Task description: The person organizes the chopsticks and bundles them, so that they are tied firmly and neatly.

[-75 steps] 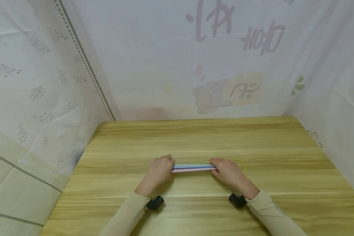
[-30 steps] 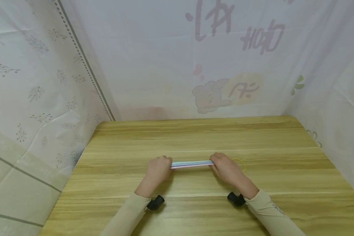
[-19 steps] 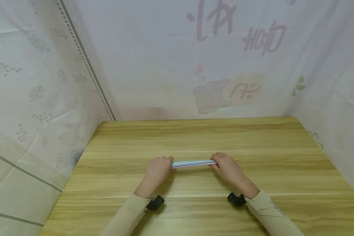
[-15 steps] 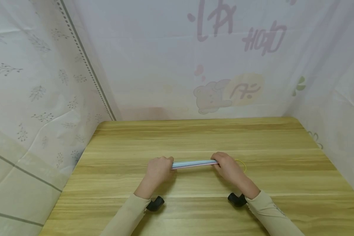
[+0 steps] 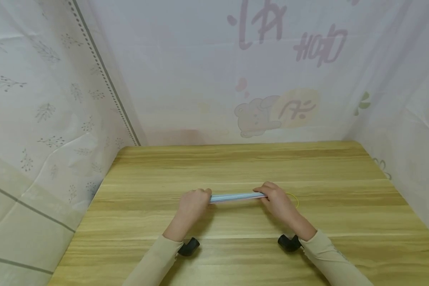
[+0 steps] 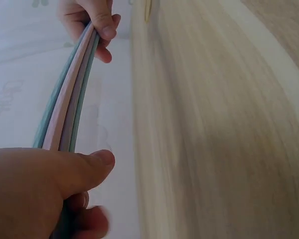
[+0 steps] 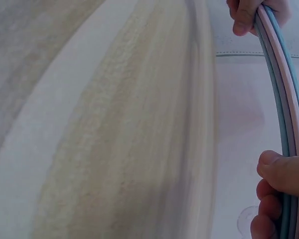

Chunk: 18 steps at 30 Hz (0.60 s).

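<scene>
A person holds a bundle of coloured strips stretched between both hands, above the wooden table. The left hand has its fingers curled round one end; the right hand grips the other with thumb and fingers. A thin yellow loop lies just beyond the right hand. The pale backdrop carries a printed bear and mauve lettering, perhaps "HOLD", though too stylised to be sure. Both wrist views separate teal, pink and purple strands, which the head view blends into one pale band.
</scene>
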Tool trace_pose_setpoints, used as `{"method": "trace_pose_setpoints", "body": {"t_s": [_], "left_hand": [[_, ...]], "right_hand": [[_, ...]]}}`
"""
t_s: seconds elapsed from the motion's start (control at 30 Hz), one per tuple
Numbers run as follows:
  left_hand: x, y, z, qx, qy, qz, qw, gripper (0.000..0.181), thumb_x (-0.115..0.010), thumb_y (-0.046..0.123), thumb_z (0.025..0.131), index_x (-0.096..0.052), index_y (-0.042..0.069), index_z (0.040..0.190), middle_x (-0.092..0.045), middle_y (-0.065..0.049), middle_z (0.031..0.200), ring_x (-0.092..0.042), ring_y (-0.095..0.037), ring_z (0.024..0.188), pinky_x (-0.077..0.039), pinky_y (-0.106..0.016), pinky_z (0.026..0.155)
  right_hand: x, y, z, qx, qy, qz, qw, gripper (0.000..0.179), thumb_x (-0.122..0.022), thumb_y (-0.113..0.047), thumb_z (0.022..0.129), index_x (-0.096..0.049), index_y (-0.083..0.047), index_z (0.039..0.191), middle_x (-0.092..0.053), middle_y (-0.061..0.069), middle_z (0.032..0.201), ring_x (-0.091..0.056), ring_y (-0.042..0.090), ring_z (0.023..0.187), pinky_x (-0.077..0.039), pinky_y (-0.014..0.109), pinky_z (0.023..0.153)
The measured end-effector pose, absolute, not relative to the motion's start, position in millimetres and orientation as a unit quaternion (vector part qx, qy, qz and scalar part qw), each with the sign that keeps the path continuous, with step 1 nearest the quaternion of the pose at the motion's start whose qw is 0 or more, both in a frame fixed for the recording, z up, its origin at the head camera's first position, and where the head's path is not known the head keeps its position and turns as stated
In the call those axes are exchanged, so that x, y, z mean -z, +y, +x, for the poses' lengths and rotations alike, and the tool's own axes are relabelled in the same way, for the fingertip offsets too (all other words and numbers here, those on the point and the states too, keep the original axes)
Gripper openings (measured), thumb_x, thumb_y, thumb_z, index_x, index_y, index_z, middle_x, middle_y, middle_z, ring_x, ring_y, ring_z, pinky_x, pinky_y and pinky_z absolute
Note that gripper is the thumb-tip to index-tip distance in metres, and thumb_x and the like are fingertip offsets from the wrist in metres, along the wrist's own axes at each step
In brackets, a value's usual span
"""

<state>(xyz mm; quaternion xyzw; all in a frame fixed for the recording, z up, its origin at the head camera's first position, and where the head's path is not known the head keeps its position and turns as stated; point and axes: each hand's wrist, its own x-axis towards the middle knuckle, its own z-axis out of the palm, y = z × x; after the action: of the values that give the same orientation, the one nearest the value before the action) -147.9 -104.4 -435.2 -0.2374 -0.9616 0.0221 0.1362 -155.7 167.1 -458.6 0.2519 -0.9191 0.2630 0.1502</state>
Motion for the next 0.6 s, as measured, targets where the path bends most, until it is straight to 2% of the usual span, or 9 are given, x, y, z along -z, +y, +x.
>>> {"method": "trace_pose_setpoints", "body": {"t_s": [0.13,0.23,0.33,0.43,0.53,0.6], "left_hand": [[434.2,-104.4,-148.3,-0.035,-0.955,-0.244,0.164,0.035,-0.079,0.032,0.077,-0.054,0.009,0.069,-0.054,-0.003,0.054,-0.036,-0.008,0.044,-0.036,-0.025,0.036],[433.9,-105.3,-149.0,-0.032,-0.957,-0.242,0.158,0.039,-0.080,0.039,0.073,-0.055,0.009,0.069,-0.054,-0.001,0.053,-0.036,-0.008,0.044,-0.036,-0.025,0.036],[434.3,-107.7,-149.1,-0.031,-0.959,-0.241,0.149,0.037,-0.079,0.039,0.074,-0.056,0.010,0.069,-0.055,-0.001,0.054,-0.037,-0.009,0.044,-0.037,-0.026,0.037],[433.9,-110.2,-149.0,-0.033,-0.957,-0.245,0.151,0.035,-0.078,0.036,0.075,-0.056,0.010,0.069,-0.055,-0.001,0.054,-0.037,-0.009,0.044,-0.037,-0.026,0.037],[432.8,-111.2,-148.8,-0.031,-0.955,-0.249,0.159,0.034,-0.078,0.034,0.076,-0.055,0.010,0.067,-0.053,0.000,0.053,-0.034,-0.008,0.044,-0.035,-0.025,0.036],[431.5,-110.9,-148.4,-0.029,-0.953,-0.253,0.165,0.034,-0.078,0.033,0.077,-0.054,0.010,0.067,-0.051,0.000,0.052,-0.032,-0.007,0.044,-0.034,-0.024,0.036]], "right_hand": [[455.6,167.3,-154.8,-0.283,-0.912,0.252,0.157,0.018,-0.075,-0.001,0.078,-0.073,-0.004,0.096,-0.061,0.001,0.082,-0.052,0.008,0.068,-0.047,0.023,0.060],[454.0,167.9,-154.4,-0.300,-0.903,0.263,0.161,0.019,-0.076,0.001,0.077,-0.073,-0.004,0.095,-0.062,0.001,0.083,-0.053,0.008,0.069,-0.048,0.022,0.060],[452.8,168.5,-153.0,-0.339,-0.894,0.259,0.135,0.022,-0.077,-0.001,0.076,-0.072,-0.004,0.098,-0.061,0.000,0.086,-0.056,0.008,0.071,-0.050,0.022,0.062],[452.4,170.5,-152.3,-0.399,-0.885,0.223,0.086,0.022,-0.073,-0.010,0.082,-0.071,-0.006,0.104,-0.063,-0.001,0.094,-0.059,0.010,0.081,-0.052,0.023,0.069],[452.3,172.5,-153.9,-0.468,-0.866,0.171,0.041,0.023,-0.062,-0.021,0.093,-0.069,-0.004,0.108,-0.066,0.005,0.101,-0.062,0.014,0.088,-0.052,0.026,0.075],[452.0,173.1,-156.4,-0.510,-0.850,0.134,0.019,0.030,-0.052,-0.027,0.099,-0.067,-0.003,0.110,-0.068,0.010,0.103,-0.063,0.017,0.093,-0.052,0.027,0.079]]}}
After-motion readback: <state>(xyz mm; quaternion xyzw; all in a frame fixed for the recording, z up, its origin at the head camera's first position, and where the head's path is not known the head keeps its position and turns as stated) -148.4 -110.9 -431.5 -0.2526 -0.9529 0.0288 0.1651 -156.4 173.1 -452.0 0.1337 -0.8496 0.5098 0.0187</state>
